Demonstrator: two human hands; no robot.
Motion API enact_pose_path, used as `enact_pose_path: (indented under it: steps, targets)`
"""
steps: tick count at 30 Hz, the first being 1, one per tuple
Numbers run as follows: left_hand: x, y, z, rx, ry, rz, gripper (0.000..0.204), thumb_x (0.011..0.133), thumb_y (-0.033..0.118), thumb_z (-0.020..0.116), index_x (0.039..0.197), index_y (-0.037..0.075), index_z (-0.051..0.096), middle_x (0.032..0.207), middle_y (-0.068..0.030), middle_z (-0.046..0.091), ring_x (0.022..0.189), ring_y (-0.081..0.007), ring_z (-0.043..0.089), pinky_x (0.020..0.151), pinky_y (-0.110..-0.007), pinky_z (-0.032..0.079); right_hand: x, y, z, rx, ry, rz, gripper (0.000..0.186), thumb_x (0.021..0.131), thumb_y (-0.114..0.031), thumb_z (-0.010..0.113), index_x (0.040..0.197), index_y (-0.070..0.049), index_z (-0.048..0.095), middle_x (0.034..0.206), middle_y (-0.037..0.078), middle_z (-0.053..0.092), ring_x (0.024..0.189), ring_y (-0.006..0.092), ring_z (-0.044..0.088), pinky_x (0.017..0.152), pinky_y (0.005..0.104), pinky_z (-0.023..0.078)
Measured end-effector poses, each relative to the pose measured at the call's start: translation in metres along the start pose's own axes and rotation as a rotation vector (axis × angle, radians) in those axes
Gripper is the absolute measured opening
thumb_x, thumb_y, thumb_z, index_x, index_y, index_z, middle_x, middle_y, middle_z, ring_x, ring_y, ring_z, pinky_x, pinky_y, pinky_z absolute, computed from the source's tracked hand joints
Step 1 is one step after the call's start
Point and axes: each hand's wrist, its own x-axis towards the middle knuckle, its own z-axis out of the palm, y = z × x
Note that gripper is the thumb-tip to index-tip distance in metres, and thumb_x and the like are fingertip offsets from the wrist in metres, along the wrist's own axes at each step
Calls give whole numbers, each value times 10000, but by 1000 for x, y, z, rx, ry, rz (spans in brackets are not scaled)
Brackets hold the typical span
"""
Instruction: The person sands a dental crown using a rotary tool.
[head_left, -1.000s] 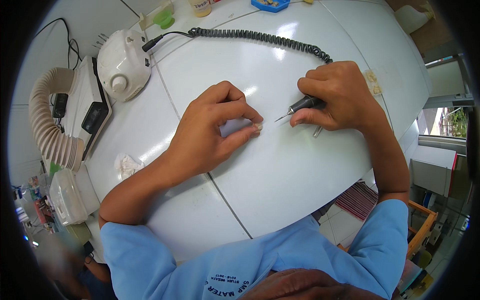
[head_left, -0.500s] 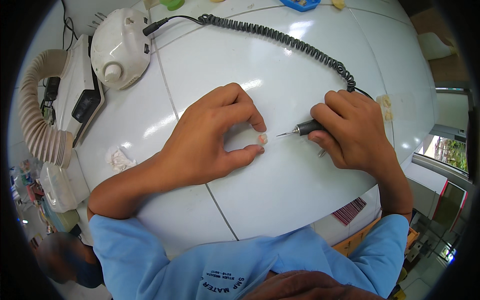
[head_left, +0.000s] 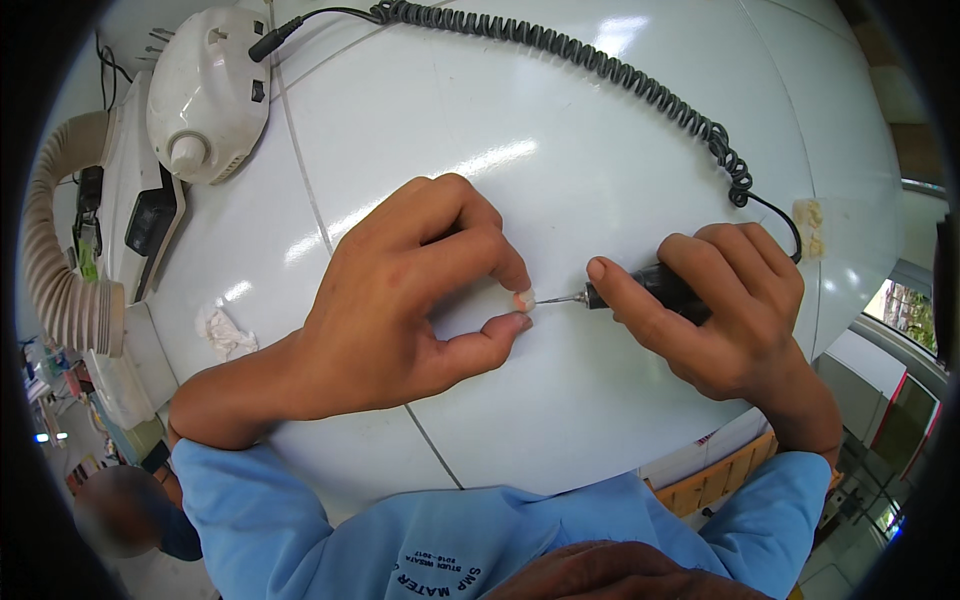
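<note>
My left hand (head_left: 400,290) pinches a small white and pink piece, which looks like a false tooth (head_left: 527,300), between thumb and index fingertip. In my right hand (head_left: 735,315) is a black rotary handpiece (head_left: 668,290), with the fingers wrapped over its body and the thumb stretched along its near side. Its thin metal bur (head_left: 560,299) points left, and the tip meets or nearly meets the piece's right side. Whether the bur is spinning cannot be made out.
A coiled black cord (head_left: 560,45) runs across the far side of the white tiled table (head_left: 420,120). At the far left stands a white control unit (head_left: 205,100), beside a ribbed hose (head_left: 50,220). Crumpled tissue (head_left: 228,330) lies near my left forearm. Another person (head_left: 125,510) is at lower left.
My right hand has turned, its thumb now extended along the handpiece, and the bur has come up to the small piece. The view has shifted slightly; my left hand keeps its pinch.
</note>
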Motion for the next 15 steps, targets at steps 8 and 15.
enact_pose_path:
  steps: [8, 15]
  targets:
    - [-1, -1, 3, 11, 15, 15, 266, 753, 58, 936, 999, 81, 838, 1005, -69, 593, 921, -230, 619, 763, -360, 496, 1, -4, 4, -2, 18, 13, 483, 776, -281, 936, 1256, -240, 906, 888, 17, 595, 726, 189, 599, 605, 334, 424]
    - [-1, 0, 3, 14, 12, 9, 249, 760, 57, 941, 983, 78, 833, 999, -67, 603, 912, -224, 611, 755, -360, 486, 0, -2, 4, -10, 8, -4, 500, 778, -303, 942, 1274, -250, 904, 888, 15, 598, 728, 182, 598, 594, 330, 415]
